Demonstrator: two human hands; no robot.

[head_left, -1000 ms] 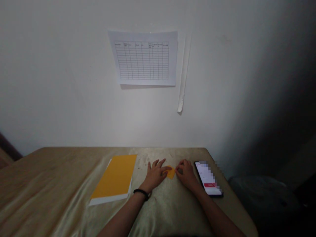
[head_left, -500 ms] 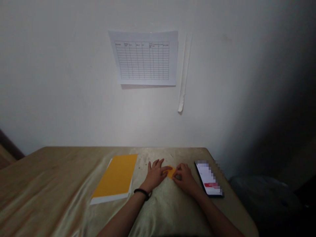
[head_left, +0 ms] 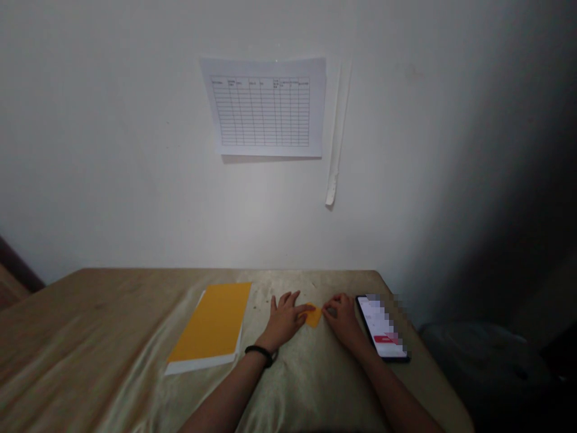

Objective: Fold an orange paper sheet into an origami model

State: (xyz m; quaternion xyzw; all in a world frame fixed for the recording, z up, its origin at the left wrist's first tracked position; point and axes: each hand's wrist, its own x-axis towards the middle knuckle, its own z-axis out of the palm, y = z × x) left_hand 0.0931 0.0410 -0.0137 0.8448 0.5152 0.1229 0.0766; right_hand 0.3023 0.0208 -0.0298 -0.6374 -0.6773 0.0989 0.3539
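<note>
A small folded piece of orange paper (head_left: 313,317) lies on the cloth-covered table between my hands. My left hand (head_left: 283,319) rests to its left, fingers spread, with the index finger stretched over the paper and the thumb close to its edge. At the paper's right corner, my right hand (head_left: 340,316) has thumb and index finger pinched together, with the other fingers curled. Its fingertips touch that corner. A black band (head_left: 259,353) circles my left wrist.
Orange sheets (head_left: 211,322) over white paper (head_left: 198,365) lie to the left. A smartphone (head_left: 383,331) with a lit screen lies right of my right hand. A printed table sheet (head_left: 270,108) hangs on the wall, beside a loose white strip (head_left: 334,150).
My right hand has shifted slightly right, from over the orange paper's right side to its corner, so more of the paper shows. My left hand has stayed in place.
</note>
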